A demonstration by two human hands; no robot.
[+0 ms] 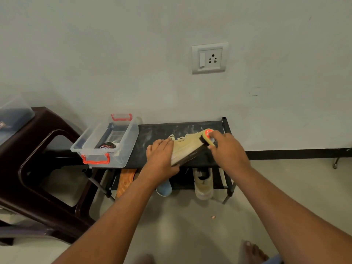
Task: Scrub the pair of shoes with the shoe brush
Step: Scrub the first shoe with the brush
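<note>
Left hand (162,159) is gripping the shoe (187,147), steadying it tilted on the rack (152,130); right hand (226,147) is clutching the brush (206,137), bristles pressing the shoe's far end; second shoe (202,184) sitting below.

Shows bare left hand (162,159), bare right hand (227,147), bare toes (254,250) at 5 o'clock, blue cloth strip (273,261) just beside.

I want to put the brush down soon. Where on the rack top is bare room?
The rack top is bare between the box and the shoe. Its right end is crowded: shoe, brush, right hand.
</note>
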